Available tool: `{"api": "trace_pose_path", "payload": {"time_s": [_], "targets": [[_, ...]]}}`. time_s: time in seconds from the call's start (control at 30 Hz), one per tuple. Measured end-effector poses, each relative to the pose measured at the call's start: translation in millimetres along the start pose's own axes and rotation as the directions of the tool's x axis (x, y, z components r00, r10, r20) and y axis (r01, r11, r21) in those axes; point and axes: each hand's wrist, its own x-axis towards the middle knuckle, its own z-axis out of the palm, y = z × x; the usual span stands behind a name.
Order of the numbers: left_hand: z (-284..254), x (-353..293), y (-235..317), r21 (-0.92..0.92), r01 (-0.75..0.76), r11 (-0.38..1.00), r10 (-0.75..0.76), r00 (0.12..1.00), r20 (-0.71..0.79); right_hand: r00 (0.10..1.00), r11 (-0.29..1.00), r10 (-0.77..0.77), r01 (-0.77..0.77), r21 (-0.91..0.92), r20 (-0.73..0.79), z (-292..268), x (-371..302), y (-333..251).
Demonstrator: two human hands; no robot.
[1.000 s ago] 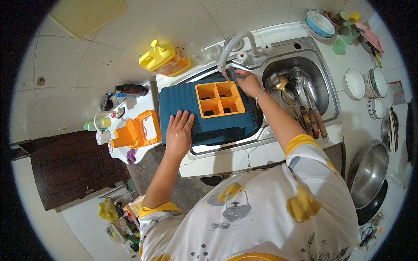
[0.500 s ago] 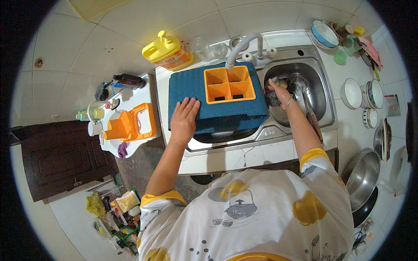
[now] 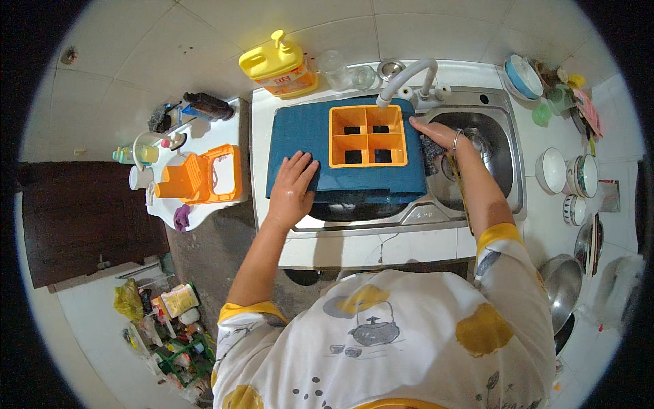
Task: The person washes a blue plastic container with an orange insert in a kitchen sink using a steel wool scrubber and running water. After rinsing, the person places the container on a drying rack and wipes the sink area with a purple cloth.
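A large blue box (image 3: 300, 136) lies across the sink's left side, with an orange divided insert (image 3: 367, 135) set in its upper face. My left hand (image 3: 291, 187) rests flat on the box's left part, fingers stretched out. At the box's right side, my right hand (image 3: 441, 135) has its thumb by the upper edge. A dark grey mesh scouring pad (image 3: 432, 151) shows beneath that hand, which appears closed on it; most of its fingers are hidden. A pale curved faucet (image 3: 426, 66) reaches over the box's far right corner.
A steel sink basin (image 3: 501, 163) lies to the right. Behind the box stand a yellow pump jug (image 3: 279, 68) and a glass jar (image 3: 334, 70). Bowls (image 3: 550, 170) line the right counter. Orange plastic parts (image 3: 197, 178) sit on a white side table (image 3: 240, 116).
My right hand has moved up from over the basin to the box's right edge. My left hand stays on the box. The whole view has shifted slightly.
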Motion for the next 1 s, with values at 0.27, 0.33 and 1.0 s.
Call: {"api": "trace_pose_path", "payload": {"time_s": [0.27,0.33,1.0], "targets": [[-2,13,-90,-0.691,0.706,0.153,-0.669,0.589,0.454,0.989,0.95,-0.114,0.136,-0.281,0.094,-8,1,-29],[15,6,-105,-0.664,0.741,-0.099,-0.544,0.519,0.66,0.968,0.899,-0.198,0.242,-0.366,0.153,-11,16,-29],[21,-59,-37,-0.928,0.35,0.127,-0.725,0.671,0.154,0.914,0.893,-0.405,0.396,-0.213,-0.001,25,-62,-6]]}}
